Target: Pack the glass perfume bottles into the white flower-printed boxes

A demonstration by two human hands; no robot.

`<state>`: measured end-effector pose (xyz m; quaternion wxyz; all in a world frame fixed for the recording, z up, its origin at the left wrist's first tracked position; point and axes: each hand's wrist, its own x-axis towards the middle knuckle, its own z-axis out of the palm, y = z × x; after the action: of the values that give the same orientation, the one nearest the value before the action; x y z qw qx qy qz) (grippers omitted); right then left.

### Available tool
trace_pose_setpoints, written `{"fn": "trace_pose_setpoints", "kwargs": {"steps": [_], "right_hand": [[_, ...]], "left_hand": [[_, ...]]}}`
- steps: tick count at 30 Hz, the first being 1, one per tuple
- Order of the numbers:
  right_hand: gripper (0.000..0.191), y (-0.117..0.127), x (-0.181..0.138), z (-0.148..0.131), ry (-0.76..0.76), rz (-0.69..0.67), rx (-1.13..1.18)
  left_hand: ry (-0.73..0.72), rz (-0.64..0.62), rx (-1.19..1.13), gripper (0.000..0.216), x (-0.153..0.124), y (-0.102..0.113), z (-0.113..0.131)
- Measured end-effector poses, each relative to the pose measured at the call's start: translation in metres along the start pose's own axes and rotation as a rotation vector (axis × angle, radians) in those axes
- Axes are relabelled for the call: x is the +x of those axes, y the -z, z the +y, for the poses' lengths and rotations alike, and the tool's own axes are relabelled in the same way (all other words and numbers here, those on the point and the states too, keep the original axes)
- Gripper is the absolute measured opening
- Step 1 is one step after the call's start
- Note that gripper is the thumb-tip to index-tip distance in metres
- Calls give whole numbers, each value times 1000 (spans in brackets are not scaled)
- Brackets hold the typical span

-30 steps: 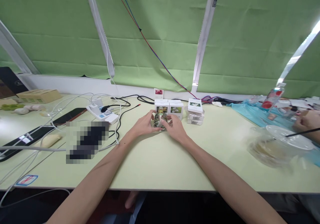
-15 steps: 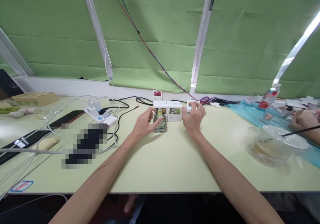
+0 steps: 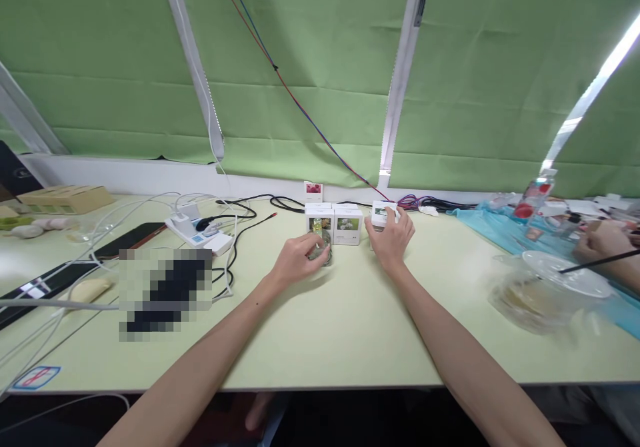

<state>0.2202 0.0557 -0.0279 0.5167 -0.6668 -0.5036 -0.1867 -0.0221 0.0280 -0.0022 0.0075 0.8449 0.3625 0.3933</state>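
Observation:
My left hand [image 3: 297,258] is closed around a small clear glass bottle [image 3: 327,250] with a yellow-green neck; the fingers cover much of its body. Just behind it stand two white boxes side by side, a left box [image 3: 325,210] and a right box [image 3: 349,227], both with plant pictures on their fronts. To the right of them, my right hand [image 3: 393,235] grips another small white picture box [image 3: 381,211] between thumb and fingers. Its lower part is hidden by the hand.
A card with a red picture [image 3: 313,191] stands at the wall behind the boxes. On the left lie a power strip [image 3: 197,230], cables and phones. A clear lidded container [image 3: 565,277] and a blue cloth [image 3: 485,224] are on the right, near another person's hand [image 3: 607,244].
My left hand has come down and its fingers have closed on the glass bottle. The box at my right hand shows more of its picture front. The view has shifted slightly.

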Motion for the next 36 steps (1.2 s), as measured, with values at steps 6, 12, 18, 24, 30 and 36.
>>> {"fn": "trace_pose_setpoints", "kwargs": {"steps": [6,12,18,24,30,36], "right_hand": [[49,-1,-1,0,-15,-31,1],[49,-1,-1,-1,-33,-19,18],[43,0,1,-2,-39,33,84],[35,0,4,-2,-22,120,163],[31,3,6,-4,2,221,248],[25,7,9,-10,22,321,294]], "left_hand": [[-75,2,-3,25,-3,-6,1],[-205,88,2,22,-2,-10,1],[-242,103,8,22,-2,-10,3],[-241,89,-9,23,-2,-11,3],[-224,65,-24,22,-3,-12,3],[-218,46,-31,24,-3,-10,6]]}}
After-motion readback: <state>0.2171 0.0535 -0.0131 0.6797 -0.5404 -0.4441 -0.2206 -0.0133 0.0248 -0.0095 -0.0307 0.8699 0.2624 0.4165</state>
